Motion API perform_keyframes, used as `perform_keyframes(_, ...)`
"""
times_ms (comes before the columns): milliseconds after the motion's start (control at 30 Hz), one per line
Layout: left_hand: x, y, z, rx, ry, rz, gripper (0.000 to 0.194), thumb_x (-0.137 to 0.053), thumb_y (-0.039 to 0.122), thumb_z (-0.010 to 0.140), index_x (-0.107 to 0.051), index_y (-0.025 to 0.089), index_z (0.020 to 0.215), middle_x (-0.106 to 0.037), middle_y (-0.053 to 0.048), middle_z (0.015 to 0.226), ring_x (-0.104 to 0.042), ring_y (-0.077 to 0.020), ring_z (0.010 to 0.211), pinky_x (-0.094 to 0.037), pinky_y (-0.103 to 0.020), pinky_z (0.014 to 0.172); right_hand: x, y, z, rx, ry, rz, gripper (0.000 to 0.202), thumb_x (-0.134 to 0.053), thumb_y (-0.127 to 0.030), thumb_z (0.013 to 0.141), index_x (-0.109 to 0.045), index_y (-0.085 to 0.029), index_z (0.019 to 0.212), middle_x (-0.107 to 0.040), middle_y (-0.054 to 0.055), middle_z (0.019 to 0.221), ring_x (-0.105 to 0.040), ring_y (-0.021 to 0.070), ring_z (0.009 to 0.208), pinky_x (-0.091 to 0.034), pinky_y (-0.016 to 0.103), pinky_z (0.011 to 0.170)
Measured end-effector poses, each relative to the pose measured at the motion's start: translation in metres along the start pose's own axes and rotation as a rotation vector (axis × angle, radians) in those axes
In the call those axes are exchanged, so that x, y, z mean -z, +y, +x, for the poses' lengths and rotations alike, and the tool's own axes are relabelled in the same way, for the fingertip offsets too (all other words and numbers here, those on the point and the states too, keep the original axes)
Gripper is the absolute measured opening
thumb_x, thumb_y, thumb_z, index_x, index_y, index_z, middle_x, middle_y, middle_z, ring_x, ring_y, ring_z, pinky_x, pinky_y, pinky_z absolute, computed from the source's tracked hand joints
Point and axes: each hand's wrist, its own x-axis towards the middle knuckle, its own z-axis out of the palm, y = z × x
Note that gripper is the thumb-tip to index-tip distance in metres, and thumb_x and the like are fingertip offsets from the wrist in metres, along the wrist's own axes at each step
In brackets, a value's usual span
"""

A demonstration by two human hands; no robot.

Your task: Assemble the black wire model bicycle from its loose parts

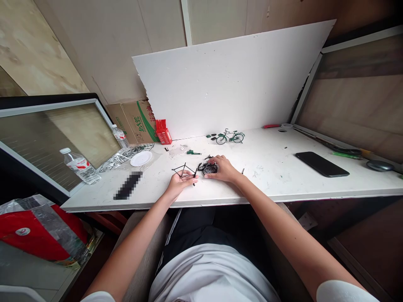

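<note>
My left hand point(181, 182) is closed on a thin black model bicycle frame point(181, 171), held low over the white table's front part. Just to the right, my right hand point(223, 168) curls thumb and fingers around a small black spoked wheel point(210, 168). That wheel lies among other small black bicycle parts point(201, 167), partly covered by the fingers. Behind the hands a finished green model bicycle point(230, 137) stands upright. A green part point(193, 152) lies between it and my left hand.
Left side: two water bottles point(80, 166) point(119, 136), a white round lid point(141, 158), clear plastic and a red box point(163, 132). Right side: a black phone point(321, 164), a mouse point(380, 165) and a red-handled tool point(271, 126). A white board point(233, 79) stands behind.
</note>
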Motion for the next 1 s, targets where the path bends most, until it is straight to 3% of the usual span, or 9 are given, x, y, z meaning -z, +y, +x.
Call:
perform_keyframes(133,0.000,-0.001,0.000,-0.009,-0.008,0.000,0.054,-0.100,0.026,0.066,-0.062,0.016,0.102,-0.082,-0.014,0.107,-0.078,-0.0264,0.107,-0.056,-0.044,0.104,-0.005,0.007,0.000,0.031,-0.046,0.001,0.071,-0.088,-0.063,0.075,-0.070,-0.018,0.126,-0.072,0.014,0.119,-0.063,0.0339,0.112,-0.049,0.045,0.099)
perform_keyframes(300,0.000,0.000,-0.001,-0.013,-0.002,0.001,0.054,-0.100,0.026,0.065,-0.062,0.016,0.102,-0.082,-0.013,0.105,-0.078,-0.0273,0.110,-0.056,-0.045,0.105,-0.006,0.006,-0.002,0.040,-0.011,0.126,0.061,-0.090,-0.052,0.076,-0.071,-0.019,0.123,-0.070,0.014,0.121,-0.064,0.0311,0.114,-0.052,0.042,0.098)
perform_keyframes(467,-0.002,0.002,-0.002,0.002,-0.006,0.003,0.053,-0.100,0.026,0.066,-0.062,0.017,0.100,-0.082,-0.015,0.106,-0.077,-0.0288,0.113,-0.054,-0.047,0.107,-0.002,0.002,-0.001,-0.117,0.048,0.314,0.046,-0.075,-0.048,0.091,-0.068,-0.020,0.127,-0.072,0.006,0.100,-0.064,0.0206,0.084,-0.052,0.033,0.078)
perform_keyframes(633,-0.003,0.002,-0.002,0.006,-0.005,-0.008,0.054,-0.101,0.026,0.064,-0.061,0.017,0.100,-0.082,-0.015,0.106,-0.077,-0.0283,0.112,-0.054,-0.046,0.108,0.014,0.018,0.005,-0.332,0.261,0.366,0.044,-0.069,-0.050,0.094,-0.070,-0.016,0.122,-0.072,0.007,0.093,-0.063,0.0205,0.080,-0.049,0.032,0.072)
perform_keyframes(833,0.000,0.000,0.000,-0.008,-0.013,-0.003,0.054,-0.101,0.027,0.064,-0.062,0.016,0.101,-0.082,-0.014,0.105,-0.076,-0.0302,0.116,-0.055,-0.047,0.107,0.039,0.037,0.002,-0.675,0.231,0.055,0.031,-0.059,-0.027,0.097,-0.068,-0.016,0.124,-0.075,0.013,0.103,-0.067,0.0262,0.093,-0.048,0.036,0.080)
perform_keyframes(1000,0.001,-0.001,0.000,-0.016,-0.018,-0.007,0.054,-0.101,0.027,0.064,-0.063,0.016,0.101,-0.081,-0.013,0.105,-0.076,-0.0312,0.117,-0.055,-0.047,0.106,0.036,0.035,-0.004,-0.713,0.162,-0.346,0.034,-0.057,-0.027,0.099,-0.068,-0.012,0.127,-0.068,0.024,0.128,-0.054,0.0426,0.127,-0.045,0.053,0.098)
